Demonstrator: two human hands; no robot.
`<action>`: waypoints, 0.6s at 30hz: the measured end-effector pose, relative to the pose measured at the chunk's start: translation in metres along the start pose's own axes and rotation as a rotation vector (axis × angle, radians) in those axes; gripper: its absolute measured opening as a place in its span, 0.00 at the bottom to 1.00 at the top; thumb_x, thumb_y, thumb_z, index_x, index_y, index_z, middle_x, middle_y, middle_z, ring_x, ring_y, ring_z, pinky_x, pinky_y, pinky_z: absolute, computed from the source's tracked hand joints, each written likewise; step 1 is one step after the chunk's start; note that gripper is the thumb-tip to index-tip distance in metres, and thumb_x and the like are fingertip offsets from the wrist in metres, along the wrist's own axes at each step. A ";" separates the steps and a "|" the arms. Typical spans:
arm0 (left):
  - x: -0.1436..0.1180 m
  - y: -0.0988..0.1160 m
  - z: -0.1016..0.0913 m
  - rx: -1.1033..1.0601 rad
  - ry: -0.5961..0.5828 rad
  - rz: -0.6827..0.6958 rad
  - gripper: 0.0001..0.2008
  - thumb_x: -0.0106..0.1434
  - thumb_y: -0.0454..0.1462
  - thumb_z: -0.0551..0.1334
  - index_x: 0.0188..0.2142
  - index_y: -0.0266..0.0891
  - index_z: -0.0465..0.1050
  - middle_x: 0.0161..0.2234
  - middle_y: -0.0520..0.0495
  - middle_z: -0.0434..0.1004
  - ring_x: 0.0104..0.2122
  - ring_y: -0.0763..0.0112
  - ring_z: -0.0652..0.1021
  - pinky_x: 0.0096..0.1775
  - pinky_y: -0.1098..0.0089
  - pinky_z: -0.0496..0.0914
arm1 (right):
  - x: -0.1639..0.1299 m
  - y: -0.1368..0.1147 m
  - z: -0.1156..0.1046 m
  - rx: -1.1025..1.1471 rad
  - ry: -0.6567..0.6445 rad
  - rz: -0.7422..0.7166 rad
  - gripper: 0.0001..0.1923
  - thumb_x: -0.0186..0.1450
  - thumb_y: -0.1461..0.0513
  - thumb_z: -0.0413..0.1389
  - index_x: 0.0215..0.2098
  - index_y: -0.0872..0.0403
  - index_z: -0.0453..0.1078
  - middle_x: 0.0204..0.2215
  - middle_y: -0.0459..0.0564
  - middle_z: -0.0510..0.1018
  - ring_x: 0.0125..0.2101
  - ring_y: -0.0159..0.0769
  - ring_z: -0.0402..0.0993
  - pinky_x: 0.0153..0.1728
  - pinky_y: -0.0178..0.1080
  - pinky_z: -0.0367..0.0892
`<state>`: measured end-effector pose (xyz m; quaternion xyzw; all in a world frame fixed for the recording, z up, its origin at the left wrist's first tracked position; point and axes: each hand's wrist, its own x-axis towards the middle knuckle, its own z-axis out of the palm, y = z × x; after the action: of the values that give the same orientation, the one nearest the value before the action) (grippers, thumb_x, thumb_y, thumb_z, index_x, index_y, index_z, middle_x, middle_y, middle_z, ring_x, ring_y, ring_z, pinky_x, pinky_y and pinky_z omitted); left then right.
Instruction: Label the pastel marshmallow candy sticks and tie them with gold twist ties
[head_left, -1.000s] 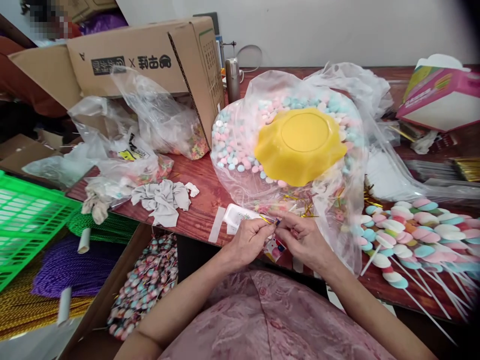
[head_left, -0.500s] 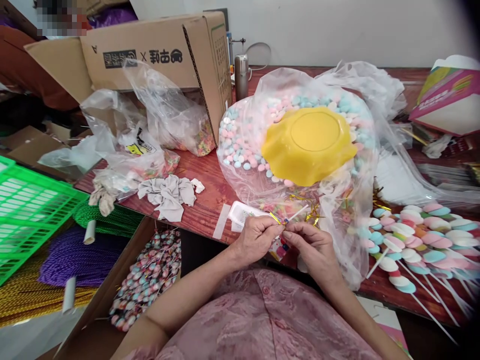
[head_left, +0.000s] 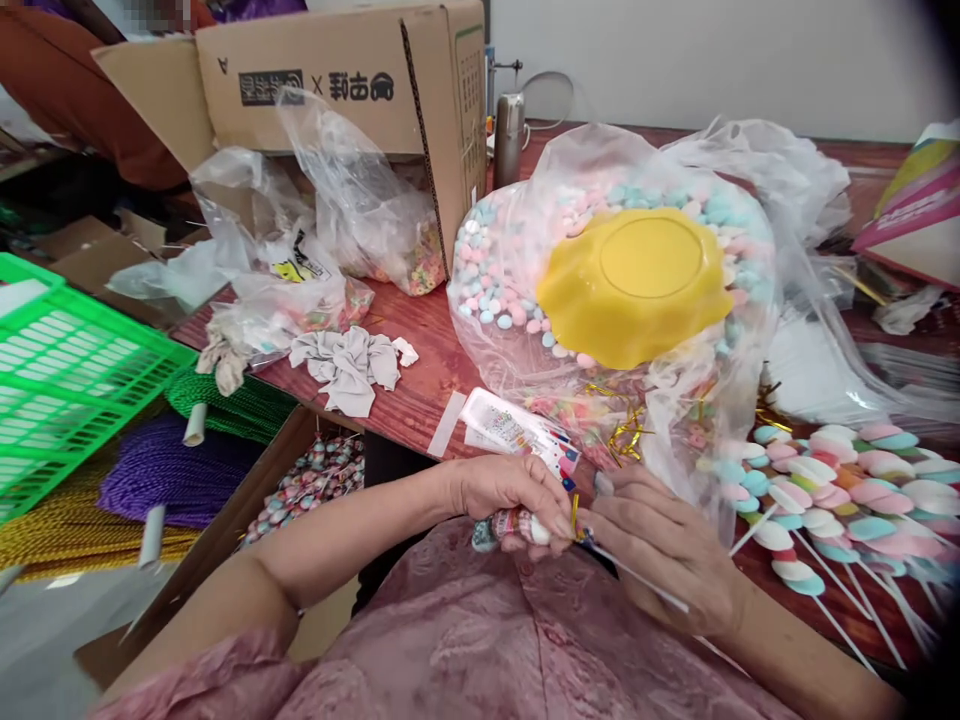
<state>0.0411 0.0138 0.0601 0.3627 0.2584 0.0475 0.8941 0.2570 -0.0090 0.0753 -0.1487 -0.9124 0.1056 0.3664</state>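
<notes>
My left hand [head_left: 525, 495] is closed around a wrapped marshmallow lollipop [head_left: 517, 525] just in front of my shirt. Its candy end points left, and the white stick [head_left: 649, 587] slants down to the right beneath my other hand. A gold twist tie [head_left: 575, 515] stands up at the wrapper's neck. My right hand [head_left: 664, 540] has its fingers bent together at that neck, pinching at the tie; its thumb is mostly hidden. Just beyond my hands lies a pack of printed clear wrappers [head_left: 517, 425], with loose gold ties [head_left: 628, 435] to its right.
A yellow bowl [head_left: 649, 270] lies upside down on a large bag of pastel candies [head_left: 487, 280]. Marshmallow lollipops [head_left: 847, 490] are piled at right. A cardboard box [head_left: 337, 60] stands behind bags at left. A green basket [head_left: 82, 370] and a box of wrapped lollipops [head_left: 307, 490] sit lower left.
The lollipop has turned: its stick pointed up to the right and now points down to the right. Both hands have come lower and closer to my body. My view has shifted slightly.
</notes>
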 end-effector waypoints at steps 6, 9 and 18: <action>0.001 0.005 -0.001 0.134 -0.122 -0.132 0.07 0.45 0.39 0.70 0.20 0.37 0.79 0.16 0.47 0.75 0.12 0.73 0.68 0.12 0.74 0.60 | 0.010 0.003 -0.001 0.053 -0.214 -0.111 0.13 0.69 0.69 0.47 0.46 0.57 0.71 0.30 0.50 0.78 0.32 0.36 0.73 0.40 0.45 0.69; 0.003 0.009 0.003 0.181 -0.182 -0.192 0.10 0.42 0.42 0.73 0.19 0.38 0.79 0.17 0.47 0.75 0.13 0.72 0.68 0.13 0.72 0.61 | 0.015 0.004 -0.003 0.056 -0.238 -0.181 0.12 0.69 0.69 0.47 0.42 0.55 0.72 0.35 0.51 0.79 0.34 0.35 0.73 0.37 0.43 0.69; 0.010 0.008 -0.006 0.383 -0.270 -0.203 0.18 0.36 0.49 0.77 0.22 0.40 0.81 0.21 0.47 0.78 0.20 0.63 0.76 0.18 0.68 0.68 | 0.018 -0.011 0.004 -0.048 -0.324 -0.254 0.16 0.69 0.69 0.43 0.33 0.55 0.71 0.29 0.51 0.76 0.31 0.37 0.69 0.39 0.44 0.67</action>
<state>0.0477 0.0258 0.0578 0.5009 0.1762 -0.1413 0.8355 0.2399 -0.0131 0.0871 -0.0223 -0.9731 0.0592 0.2215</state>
